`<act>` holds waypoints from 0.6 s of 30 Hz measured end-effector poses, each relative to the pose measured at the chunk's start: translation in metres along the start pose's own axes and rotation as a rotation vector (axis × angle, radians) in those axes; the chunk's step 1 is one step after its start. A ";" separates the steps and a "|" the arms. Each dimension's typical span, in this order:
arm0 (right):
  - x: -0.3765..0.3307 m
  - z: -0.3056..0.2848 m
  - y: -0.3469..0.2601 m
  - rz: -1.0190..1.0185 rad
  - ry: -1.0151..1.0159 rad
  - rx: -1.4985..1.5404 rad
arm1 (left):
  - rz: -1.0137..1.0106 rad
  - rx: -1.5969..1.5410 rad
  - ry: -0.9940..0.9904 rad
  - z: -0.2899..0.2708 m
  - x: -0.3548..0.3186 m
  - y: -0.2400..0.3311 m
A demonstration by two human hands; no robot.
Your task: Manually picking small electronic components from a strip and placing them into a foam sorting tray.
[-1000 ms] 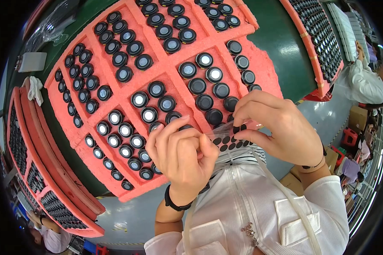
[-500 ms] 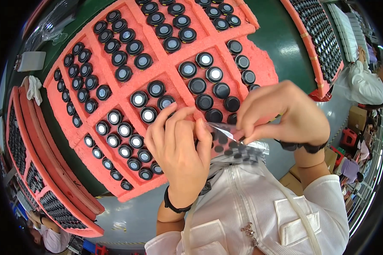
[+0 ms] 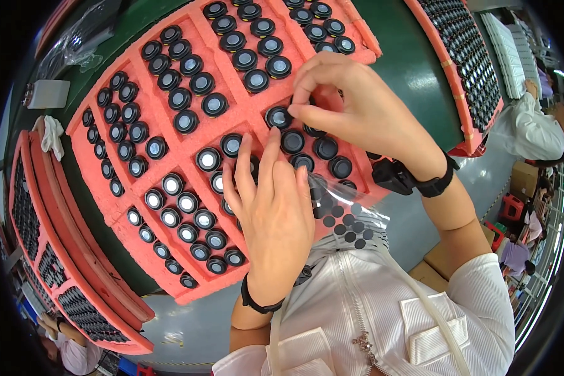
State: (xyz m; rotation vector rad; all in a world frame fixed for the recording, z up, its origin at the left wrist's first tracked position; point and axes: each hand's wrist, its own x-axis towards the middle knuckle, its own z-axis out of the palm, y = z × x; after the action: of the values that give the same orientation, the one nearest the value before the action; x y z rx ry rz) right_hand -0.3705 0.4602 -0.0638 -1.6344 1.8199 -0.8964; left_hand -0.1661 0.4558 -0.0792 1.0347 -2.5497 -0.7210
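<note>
A pink foam tray (image 3: 188, 149) holds rows of round black parts, most with grey or white centres and several with all-black tops. My left hand (image 3: 272, 216) lies over the tray's near middle, its fingers spread. Between its thumb and palm is one end of a clear sheet of black round stickers (image 3: 351, 225), which hangs toward my body. My right hand (image 3: 351, 103) is above the tray beyond it, thumb and forefinger pinched at the edge of a grey-centred round part (image 3: 277, 118). What that pinch holds is hidden.
More foam trays with round parts stand at the left (image 3: 75, 294) and far right (image 3: 464, 69). A white box (image 3: 49, 94), a white cloth (image 3: 51, 136) and clear plastic bags (image 3: 75, 47) lie at the upper left. Other people (image 3: 529, 125) sit at both sides.
My right hand has left the sticker sheet and moved forward and left to a round part in the tray. My left hand reaches slightly further over the tray, and the sheet now hangs from it alone.
</note>
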 end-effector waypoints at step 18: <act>0.008 0.019 0.006 -0.068 0.021 -0.147 | -0.009 0.029 -0.024 -0.001 0.000 -0.001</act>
State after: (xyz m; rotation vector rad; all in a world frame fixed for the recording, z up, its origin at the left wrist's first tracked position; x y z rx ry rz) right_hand -0.3606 0.4504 -0.0803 -1.7926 1.8934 -0.8280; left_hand -0.1647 0.4544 -0.0789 1.0542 -2.5850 -0.7051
